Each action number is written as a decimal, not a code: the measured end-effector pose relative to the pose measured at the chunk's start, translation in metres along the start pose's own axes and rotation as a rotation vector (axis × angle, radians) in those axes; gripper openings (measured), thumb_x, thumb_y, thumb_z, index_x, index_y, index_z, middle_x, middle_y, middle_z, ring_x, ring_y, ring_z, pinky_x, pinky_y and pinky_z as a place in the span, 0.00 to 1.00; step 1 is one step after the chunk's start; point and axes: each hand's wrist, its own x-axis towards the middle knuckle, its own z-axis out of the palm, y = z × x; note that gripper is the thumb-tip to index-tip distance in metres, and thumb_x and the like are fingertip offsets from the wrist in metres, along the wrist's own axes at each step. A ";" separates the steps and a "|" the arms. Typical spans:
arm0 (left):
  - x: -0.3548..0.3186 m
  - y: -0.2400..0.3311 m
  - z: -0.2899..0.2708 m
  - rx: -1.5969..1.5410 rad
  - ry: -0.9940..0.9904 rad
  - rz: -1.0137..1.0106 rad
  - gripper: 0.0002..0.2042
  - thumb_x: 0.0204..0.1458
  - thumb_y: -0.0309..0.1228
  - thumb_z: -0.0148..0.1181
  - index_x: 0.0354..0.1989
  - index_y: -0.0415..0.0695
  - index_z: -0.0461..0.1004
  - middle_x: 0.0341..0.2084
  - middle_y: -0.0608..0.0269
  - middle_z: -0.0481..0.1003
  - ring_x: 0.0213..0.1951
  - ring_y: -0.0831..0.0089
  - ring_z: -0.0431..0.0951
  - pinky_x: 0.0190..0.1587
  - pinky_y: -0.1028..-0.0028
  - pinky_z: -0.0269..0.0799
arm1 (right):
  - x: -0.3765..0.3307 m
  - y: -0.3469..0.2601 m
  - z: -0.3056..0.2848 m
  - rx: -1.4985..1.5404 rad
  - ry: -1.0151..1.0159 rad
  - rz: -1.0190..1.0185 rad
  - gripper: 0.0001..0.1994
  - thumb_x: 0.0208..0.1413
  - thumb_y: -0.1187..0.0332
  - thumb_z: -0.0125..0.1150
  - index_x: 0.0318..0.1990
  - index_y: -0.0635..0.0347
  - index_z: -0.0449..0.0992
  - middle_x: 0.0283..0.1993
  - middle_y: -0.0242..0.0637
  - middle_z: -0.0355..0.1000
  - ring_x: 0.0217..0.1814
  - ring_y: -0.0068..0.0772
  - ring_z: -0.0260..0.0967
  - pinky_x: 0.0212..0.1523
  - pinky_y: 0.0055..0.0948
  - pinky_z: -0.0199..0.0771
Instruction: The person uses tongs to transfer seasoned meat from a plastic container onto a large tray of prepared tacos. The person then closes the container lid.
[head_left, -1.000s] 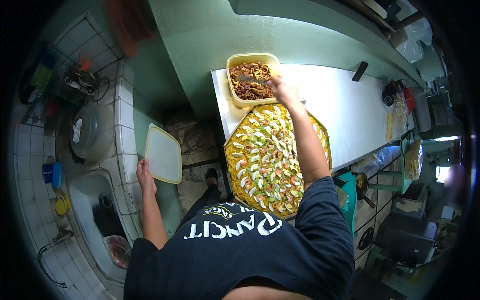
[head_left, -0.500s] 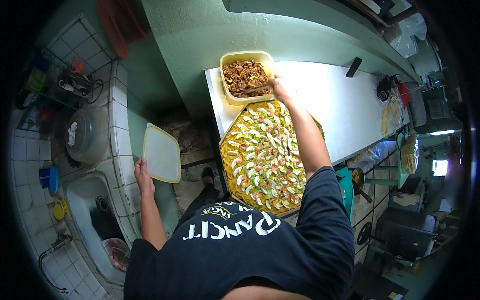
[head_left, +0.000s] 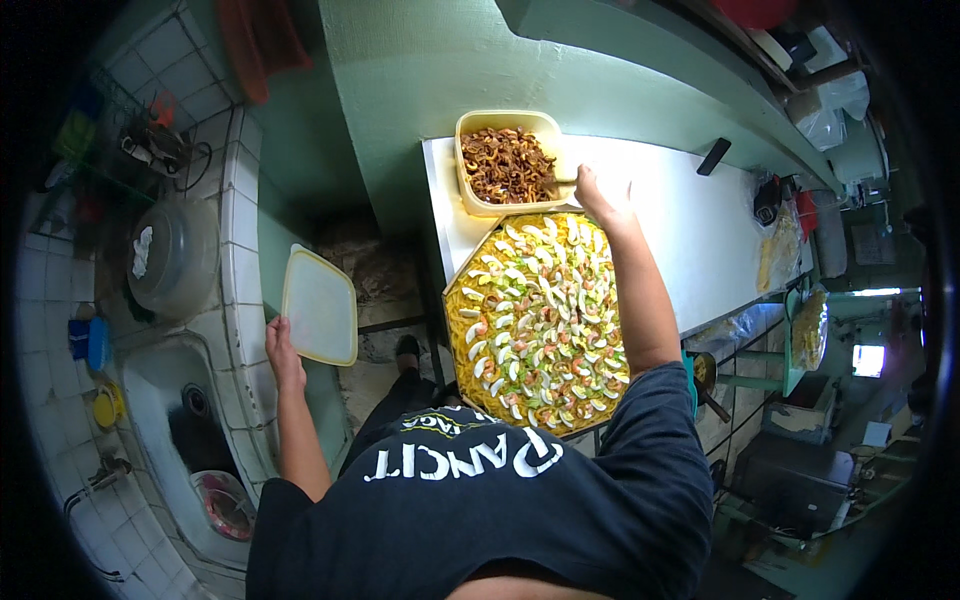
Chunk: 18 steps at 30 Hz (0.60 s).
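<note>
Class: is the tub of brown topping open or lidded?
Open: the tub shows its contents; the left hand holds a lid aside.

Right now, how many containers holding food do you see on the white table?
2. A cream tub of brown food at the far end, by the right hand; a large octagonal tray of noodles nearer. Others may be hidden.

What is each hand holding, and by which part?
The left hand grips the pale container lid by its lower corner. The right hand holds a utensil handle reaching into the tub of brown topping.
</note>
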 end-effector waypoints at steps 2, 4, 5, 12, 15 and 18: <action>0.001 -0.002 0.000 -0.004 -0.005 -0.002 0.13 0.59 0.36 0.52 0.46 0.40 0.68 0.40 0.62 0.71 0.44 0.73 0.69 0.50 0.73 0.64 | -0.012 -0.008 0.012 0.042 0.069 0.009 0.14 0.54 0.62 0.47 0.34 0.58 0.79 0.33 0.47 0.76 0.37 0.48 0.74 0.42 0.44 0.71; 0.003 -0.002 0.000 -0.003 -0.017 -0.007 0.14 0.59 0.37 0.53 0.46 0.40 0.67 0.40 0.62 0.71 0.45 0.73 0.69 0.50 0.72 0.64 | -0.019 -0.023 0.032 -0.181 0.112 -0.057 0.12 0.53 0.64 0.49 0.32 0.59 0.79 0.32 0.47 0.76 0.35 0.49 0.74 0.39 0.44 0.73; 0.004 -0.002 0.001 0.000 -0.014 -0.002 0.14 0.59 0.37 0.53 0.46 0.40 0.68 0.40 0.62 0.71 0.45 0.73 0.69 0.50 0.72 0.64 | -0.017 -0.029 0.040 -0.301 0.094 -0.068 0.12 0.52 0.65 0.50 0.31 0.59 0.80 0.31 0.47 0.76 0.34 0.49 0.75 0.38 0.45 0.73; 0.010 0.003 0.004 0.001 -0.028 0.017 0.12 0.59 0.36 0.52 0.45 0.40 0.68 0.40 0.62 0.72 0.44 0.73 0.70 0.51 0.73 0.64 | -0.004 -0.015 0.026 -0.262 0.057 -0.043 0.09 0.52 0.66 0.55 0.32 0.61 0.79 0.34 0.46 0.76 0.37 0.48 0.75 0.37 0.44 0.75; 0.011 0.007 0.006 0.008 -0.027 0.017 0.12 0.60 0.36 0.52 0.45 0.41 0.68 0.39 0.63 0.72 0.44 0.73 0.69 0.51 0.73 0.63 | 0.009 -0.003 0.032 -0.337 -0.061 0.072 0.08 0.52 0.68 0.54 0.34 0.59 0.79 0.35 0.45 0.76 0.37 0.47 0.76 0.36 0.44 0.76; 0.009 0.009 0.009 0.025 -0.038 0.016 0.12 0.60 0.36 0.52 0.45 0.41 0.68 0.40 0.63 0.72 0.44 0.73 0.69 0.51 0.72 0.63 | 0.021 -0.008 0.068 -0.255 0.012 0.154 0.10 0.53 0.67 0.52 0.36 0.58 0.78 0.36 0.48 0.76 0.39 0.50 0.75 0.40 0.47 0.74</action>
